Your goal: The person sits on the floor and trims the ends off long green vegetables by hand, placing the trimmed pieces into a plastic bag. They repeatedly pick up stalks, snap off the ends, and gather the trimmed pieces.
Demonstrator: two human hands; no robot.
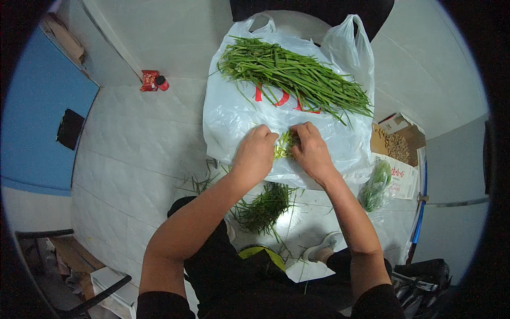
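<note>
A white plastic bag [231, 115] with red printing lies spread over a raised surface before me. Across its far half rests a large heap of green garlic chives [291, 75], leaves mostly running left to right. Near the bag's front edge is a small pile of pale chive ends [283, 146], between my two hands. My left hand [257, 149] touches the pile from the left with curled fingers; whether it grips any is hidden. From the right, the thumb and fingers of my right hand [311, 149] close around a darker clump of these scraps.
Discarded chive leaves [265, 209] lie on the tiled floor [127, 139] below the bag, near a yellow-green rim [265, 255]. To the right sit a bagged green vegetable [376, 185] and a cardboard box [414, 139] holding nuts or similar pieces [396, 147]. A red packet [150, 81] and jar [162, 83] stand left.
</note>
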